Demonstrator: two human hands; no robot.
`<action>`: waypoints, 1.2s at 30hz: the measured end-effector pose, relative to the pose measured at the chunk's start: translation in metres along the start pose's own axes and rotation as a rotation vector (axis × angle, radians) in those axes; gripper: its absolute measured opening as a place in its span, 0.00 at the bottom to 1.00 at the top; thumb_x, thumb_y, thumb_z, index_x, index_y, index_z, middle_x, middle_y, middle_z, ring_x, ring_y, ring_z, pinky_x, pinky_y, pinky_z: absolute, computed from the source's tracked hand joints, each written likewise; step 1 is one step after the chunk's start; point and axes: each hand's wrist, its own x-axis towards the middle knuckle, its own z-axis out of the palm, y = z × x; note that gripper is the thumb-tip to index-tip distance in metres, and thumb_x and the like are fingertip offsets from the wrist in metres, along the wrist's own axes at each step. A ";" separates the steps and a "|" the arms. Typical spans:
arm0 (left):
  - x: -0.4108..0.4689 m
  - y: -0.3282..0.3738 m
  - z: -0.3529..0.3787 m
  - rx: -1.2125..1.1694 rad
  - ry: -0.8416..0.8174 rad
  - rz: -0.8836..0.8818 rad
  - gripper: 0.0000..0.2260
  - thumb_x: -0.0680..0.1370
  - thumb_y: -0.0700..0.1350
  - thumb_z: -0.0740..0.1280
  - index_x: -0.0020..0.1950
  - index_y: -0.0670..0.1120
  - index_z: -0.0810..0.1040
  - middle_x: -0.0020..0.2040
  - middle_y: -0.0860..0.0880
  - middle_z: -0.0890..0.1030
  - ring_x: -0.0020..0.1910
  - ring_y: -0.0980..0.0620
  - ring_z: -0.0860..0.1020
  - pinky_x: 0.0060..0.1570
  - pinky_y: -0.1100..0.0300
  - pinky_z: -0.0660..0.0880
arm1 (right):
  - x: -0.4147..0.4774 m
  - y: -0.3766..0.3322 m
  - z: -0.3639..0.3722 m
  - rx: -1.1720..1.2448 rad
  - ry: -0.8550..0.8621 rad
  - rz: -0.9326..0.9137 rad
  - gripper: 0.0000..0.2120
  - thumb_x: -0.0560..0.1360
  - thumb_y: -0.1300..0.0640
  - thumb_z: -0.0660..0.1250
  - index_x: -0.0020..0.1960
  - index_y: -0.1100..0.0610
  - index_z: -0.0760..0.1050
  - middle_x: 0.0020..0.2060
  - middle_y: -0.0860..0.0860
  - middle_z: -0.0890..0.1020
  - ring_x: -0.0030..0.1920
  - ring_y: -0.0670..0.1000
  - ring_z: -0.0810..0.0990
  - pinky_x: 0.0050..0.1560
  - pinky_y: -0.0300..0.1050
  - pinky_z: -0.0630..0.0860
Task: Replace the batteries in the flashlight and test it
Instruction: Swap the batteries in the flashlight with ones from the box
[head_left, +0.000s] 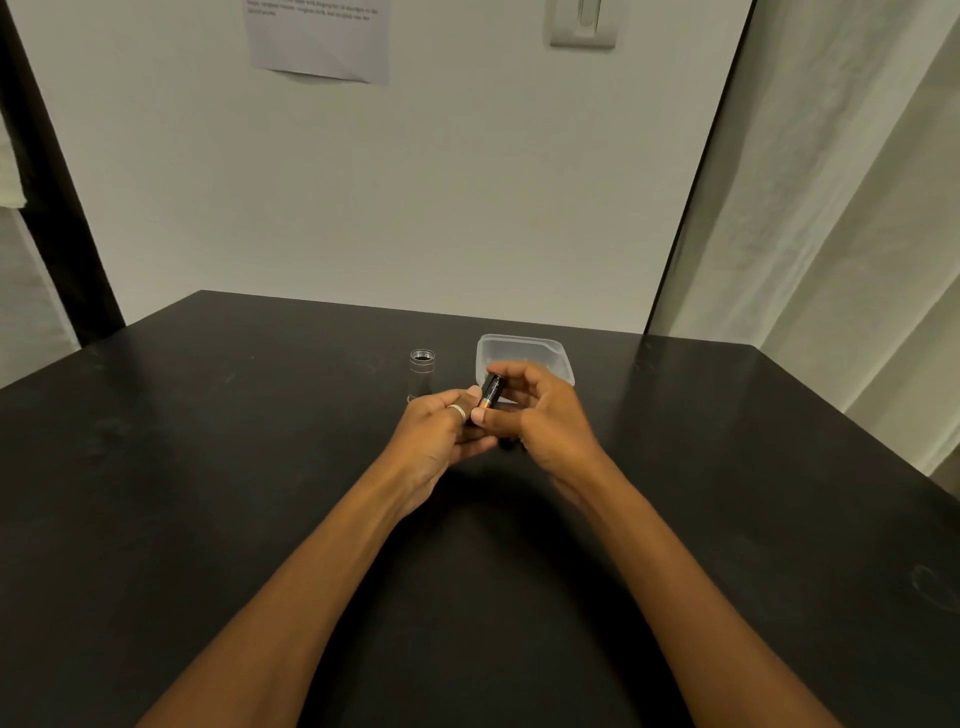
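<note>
While you hold the battery (490, 393) up between both hands over the dark tabletop (208, 467), note how it lies: its long axis tilts up and away from you, the copper-coloured end low and toward you, the black end high. Your right hand (540, 415) has its grip clamped on it, thumb under the copper end and a fingertip on the far end; your left hand (441, 431) is closed too, one fingertip touching the battery's side, though what else it holds is hidden. Just beyond your left knuckles the open flashlight tube (422, 373) stands upright, mouth up, beside the clear plastic tub (519, 349). Judging from this, the left hand is nearer the tube, so the battery likely has to tip upright before going in.
</note>
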 end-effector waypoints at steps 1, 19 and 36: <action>0.001 -0.001 -0.001 -0.005 -0.002 -0.003 0.10 0.84 0.38 0.62 0.51 0.41 0.83 0.43 0.48 0.87 0.41 0.54 0.85 0.42 0.60 0.81 | -0.001 0.000 0.000 0.026 -0.003 0.004 0.26 0.68 0.68 0.79 0.63 0.54 0.79 0.56 0.51 0.85 0.58 0.50 0.84 0.60 0.49 0.82; 0.005 -0.004 -0.004 -0.043 -0.007 -0.037 0.13 0.86 0.43 0.59 0.55 0.42 0.83 0.47 0.43 0.86 0.47 0.50 0.84 0.48 0.55 0.81 | -0.005 0.005 0.003 -0.318 0.020 -0.250 0.30 0.69 0.63 0.80 0.68 0.53 0.73 0.60 0.49 0.80 0.59 0.43 0.80 0.55 0.34 0.80; 0.009 -0.006 -0.002 -0.084 0.040 -0.061 0.12 0.85 0.43 0.61 0.56 0.37 0.80 0.48 0.42 0.84 0.44 0.50 0.85 0.40 0.59 0.83 | 0.004 -0.005 -0.022 -0.419 0.201 -0.277 0.17 0.77 0.51 0.73 0.65 0.52 0.80 0.56 0.43 0.81 0.55 0.40 0.79 0.53 0.37 0.78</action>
